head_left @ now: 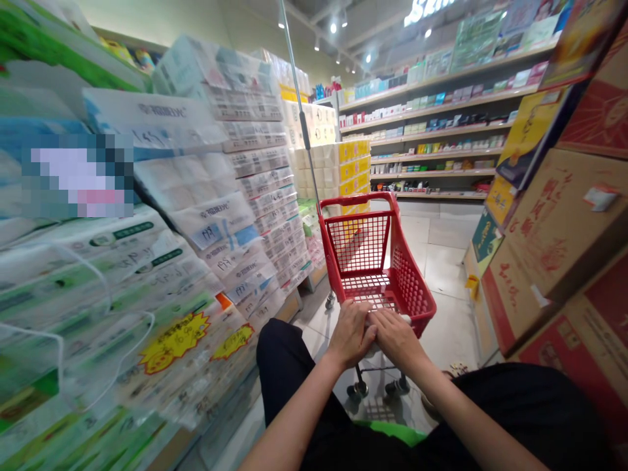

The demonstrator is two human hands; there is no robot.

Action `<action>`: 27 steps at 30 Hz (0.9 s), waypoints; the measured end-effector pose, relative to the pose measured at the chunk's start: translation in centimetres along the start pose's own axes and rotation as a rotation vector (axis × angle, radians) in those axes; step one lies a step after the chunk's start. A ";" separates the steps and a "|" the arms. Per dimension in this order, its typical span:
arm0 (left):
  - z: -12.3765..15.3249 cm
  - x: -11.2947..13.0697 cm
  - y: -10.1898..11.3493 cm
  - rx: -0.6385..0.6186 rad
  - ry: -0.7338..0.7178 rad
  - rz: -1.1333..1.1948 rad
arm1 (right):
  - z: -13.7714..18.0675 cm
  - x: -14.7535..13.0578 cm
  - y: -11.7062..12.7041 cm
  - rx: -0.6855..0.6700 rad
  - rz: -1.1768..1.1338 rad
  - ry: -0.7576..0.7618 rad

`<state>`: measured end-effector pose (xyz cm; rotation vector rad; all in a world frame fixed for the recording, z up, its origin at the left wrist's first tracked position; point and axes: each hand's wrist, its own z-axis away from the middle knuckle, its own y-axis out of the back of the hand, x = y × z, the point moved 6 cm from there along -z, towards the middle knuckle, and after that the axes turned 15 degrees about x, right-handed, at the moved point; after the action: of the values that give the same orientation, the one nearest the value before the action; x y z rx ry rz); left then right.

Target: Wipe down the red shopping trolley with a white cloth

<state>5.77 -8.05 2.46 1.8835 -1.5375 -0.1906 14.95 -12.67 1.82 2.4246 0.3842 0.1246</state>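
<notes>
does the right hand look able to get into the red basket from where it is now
Probably yes: the right hand rests on the handle at the near end of the red basket, whose top is open, and nothing visible blocks the way.

A person's bare forearms [301, 409] taper towards slim wrists [337, 361]; the trousers [282, 350] look plain and dark, navy shading to black

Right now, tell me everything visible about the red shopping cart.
The red shopping cart looks plastic, with gridded walls and base. A tall grey pole rises at its far left corner. It stands upright on dark wheels on pale floor tiles, between stacked packs and cardboard boxes. Both hands grip and mostly hide its pale handle.
</notes>
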 end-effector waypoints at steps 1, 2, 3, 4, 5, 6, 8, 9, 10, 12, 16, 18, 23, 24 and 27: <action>0.1 -0.2 0.1 0.002 -0.002 0.004 | 0.0 0.2 0.4 -0.012 -0.049 0.008; 0.1 -0.4 0.2 0.005 -0.005 0.007 | 0.1 0.8 1.0 -0.021 -0.096 -0.004; 0.2 -0.5 0.3 0.008 -0.010 0.005 | 0.2 1.7 1.7 -0.015 -0.126 -0.040; 0.2 -0.5 0.4 0.007 -0.017 -0.002 | 0.4 2.8 2.5 0.005 -0.132 -0.095; 0.2 -0.4 0.5 0.000 -0.025 -0.017 | 0.7 4.0 3.2 0.032 -0.114 -0.158; 0.1 -0.2 0.5 -0.009 -0.033 -0.037 | 1.1 5.2 3.7 0.055 -0.080 -0.210; -0.1 0.6 0.5 -0.025 -0.046 -0.090 | 1.7 6.7 4.1 0.060 -0.012 -0.252; -0.2 1.2 0.4 -0.025 -0.049 -0.119 | 2.0 7.1 4.0 0.050 0.009 -0.255; -0.4 1.8 0.1 -0.020 -0.051 -0.143 | 2.1 7.3 3.8 0.043 0.021 -0.255; -0.8 2.9 -0.7 -0.009 -0.059 -0.179 | 2.3 7.2 3.4 0.057 0.025 -0.258; -1.3 3.6 -3.5 -0.039 -0.061 -0.257 | 2.3 6.7 2.7 0.070 0.009 -0.230; -1.2 3.0 -4.3 -0.048 -0.070 -0.296 | 2.3 6.6 2.5 0.075 0.005 -0.195; -0.3 0.4 -2.6 -0.124 -0.214 -0.298 | 2.8 7.4 2.2 0.074 -0.005 -0.137; -0.1 -0.2 -1.8 -0.144 -0.242 -0.291 | 2.9 7.6 2.2 0.073 -0.004 -0.139; 0.4 -1.9 0.6 -0.163 -0.310 -0.263 | 3.1 7.8 2.2 0.080 -0.003 -0.144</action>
<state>4.55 -6.46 1.94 1.9864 -1.4111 -0.7345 23.47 -13.77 0.76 2.4930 0.3333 -0.0680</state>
